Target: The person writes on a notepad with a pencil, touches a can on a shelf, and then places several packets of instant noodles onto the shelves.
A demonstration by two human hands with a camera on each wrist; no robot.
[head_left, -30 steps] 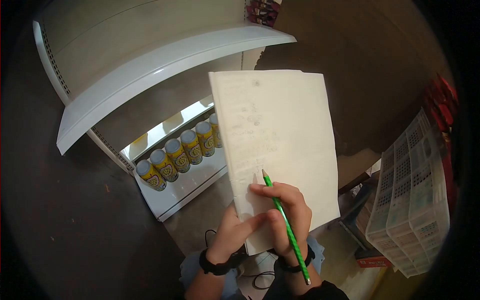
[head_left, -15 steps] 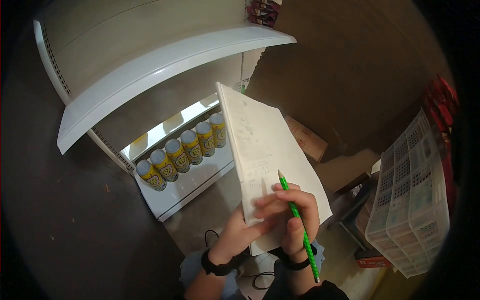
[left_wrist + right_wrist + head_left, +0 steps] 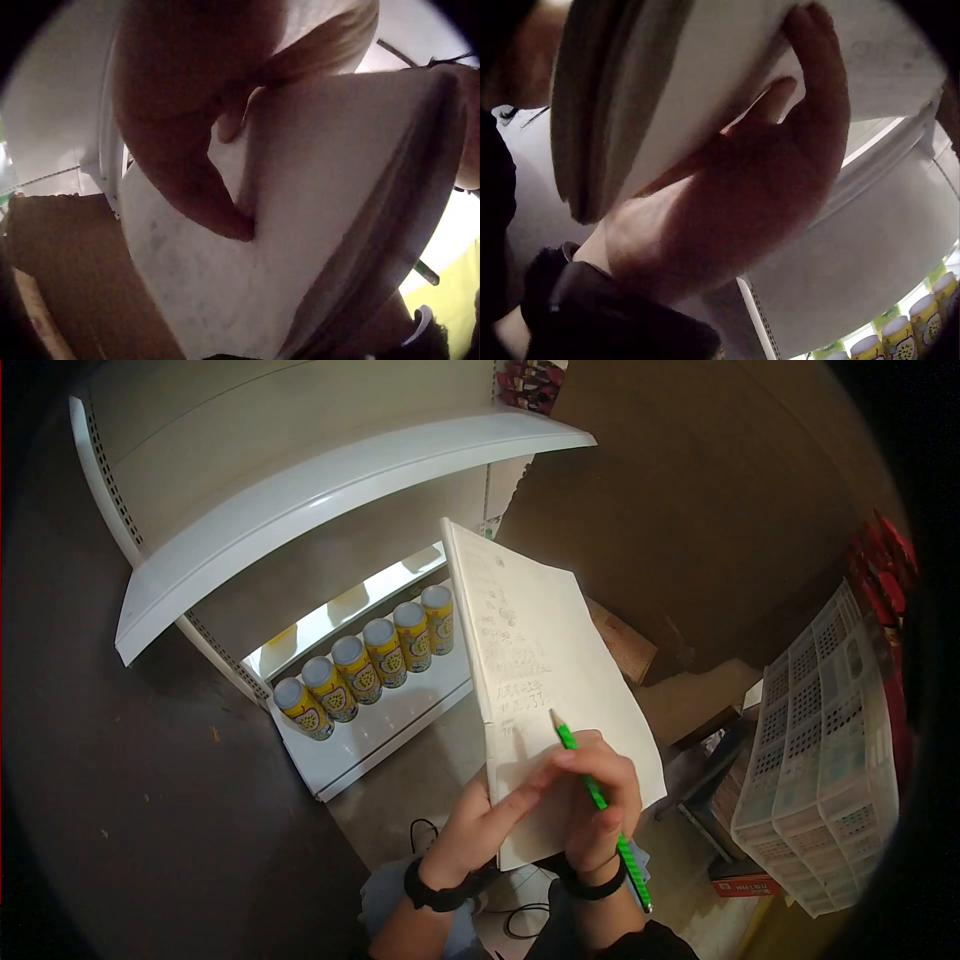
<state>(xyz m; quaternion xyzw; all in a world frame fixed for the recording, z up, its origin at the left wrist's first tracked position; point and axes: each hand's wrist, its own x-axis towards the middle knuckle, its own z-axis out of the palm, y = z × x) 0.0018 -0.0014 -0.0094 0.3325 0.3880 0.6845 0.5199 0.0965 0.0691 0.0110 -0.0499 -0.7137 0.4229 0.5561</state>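
My left hand (image 3: 470, 835) grips a white paper pad (image 3: 540, 625) at its lower left edge, thumb lying over the page. Faint pencil writing runs down the left part of the page, which stands tilted. My right hand (image 3: 608, 785) holds a green patterned pencil (image 3: 628, 855) over the lower page, its sharpened tip close to the last written lines. The pencil's blunt end points down past the right wrist. In the left wrist view, a thumb lies across the page (image 3: 187, 277). The right wrist view shows the pad's thick edge (image 3: 607, 112) beside a hand.
Several yellow drink cans (image 3: 362, 670) stand in a row on the low white shelf (image 3: 350, 765). A white upper shelf (image 3: 320, 510) juts out above them. At right are stacked clear plastic baskets (image 3: 820, 770), a red box (image 3: 745, 886) and brown cardboard (image 3: 690, 510).
The pad has turned and tipped to a steeper angle, uncovering the last can and cardboard behind. My right hand and the pencil have shifted slightly right with it.
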